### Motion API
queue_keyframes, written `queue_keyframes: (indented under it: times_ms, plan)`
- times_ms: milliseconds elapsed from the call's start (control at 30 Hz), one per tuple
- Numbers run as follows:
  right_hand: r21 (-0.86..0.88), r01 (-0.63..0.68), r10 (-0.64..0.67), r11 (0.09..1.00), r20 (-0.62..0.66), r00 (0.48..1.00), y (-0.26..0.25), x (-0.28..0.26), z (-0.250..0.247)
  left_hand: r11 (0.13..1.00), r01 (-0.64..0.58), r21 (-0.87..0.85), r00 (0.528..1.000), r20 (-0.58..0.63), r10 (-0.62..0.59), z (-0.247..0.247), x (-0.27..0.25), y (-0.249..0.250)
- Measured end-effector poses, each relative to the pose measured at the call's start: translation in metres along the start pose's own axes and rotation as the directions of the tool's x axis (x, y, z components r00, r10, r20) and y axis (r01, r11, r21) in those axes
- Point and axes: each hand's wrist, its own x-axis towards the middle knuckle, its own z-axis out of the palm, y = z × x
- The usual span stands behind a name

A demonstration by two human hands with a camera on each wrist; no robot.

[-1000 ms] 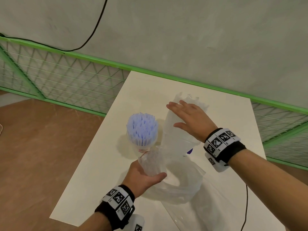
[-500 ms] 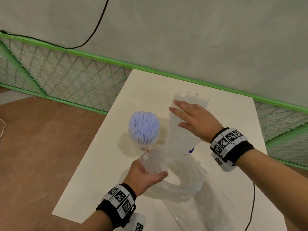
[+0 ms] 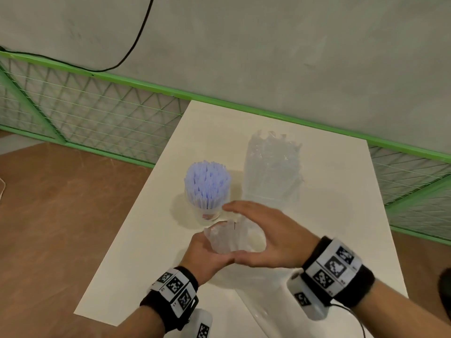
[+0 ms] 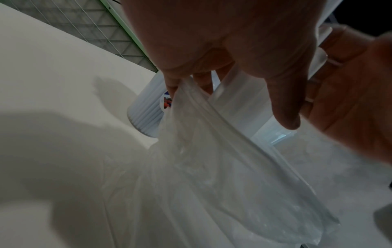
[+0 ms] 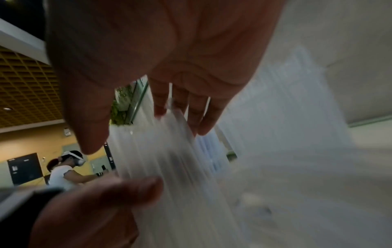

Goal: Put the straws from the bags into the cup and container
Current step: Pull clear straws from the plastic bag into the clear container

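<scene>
A clear cup [image 3: 210, 214] full of pale purple straws [image 3: 207, 184] stands mid-table. To its right is a tall clear container [image 3: 271, 172] packed with clear straws. My left hand [image 3: 207, 254] grips the crumpled neck of a clear plastic bag [image 3: 227, 239] just in front of the cup. In the left wrist view its fingers [image 4: 176, 83] pinch the bag [image 4: 212, 167] beside the cup [image 4: 146, 109]. My right hand [image 3: 266, 237] cups around the bag from the right, fingers straight. Its thumb lies beside my left thumb. In the right wrist view the fingers [image 5: 199, 117] stay spread over the blurred bag [image 5: 169, 167].
The white table [image 3: 336, 191] ends at a left edge above a brown floor. A green mesh fence [image 3: 97, 113] runs behind it. A second flat clear bag [image 3: 263, 303] lies near the front edge. A person wearing a headset [image 5: 65, 167] stands far off.
My right hand has left the container of clear straws and come back toward me to the bag. The left hand keeps its hold on the bag.
</scene>
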Motion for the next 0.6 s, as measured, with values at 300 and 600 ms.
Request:
queue_keyframes:
  times_ms: [300,600]
  plan:
    - [0.159,-0.007,0.061,0.987,-0.338,0.939,0.015,-0.012,0.035,1.000,-0.006,0.020,0.998,0.057,0.005,0.003,-0.003,0.012]
    - [0.267,-0.082,0.211,0.960,-0.502,0.839,0.013,-0.016,0.057,0.998,-0.015,0.055,0.998,0.069,0.011,0.003,-0.004,0.004]
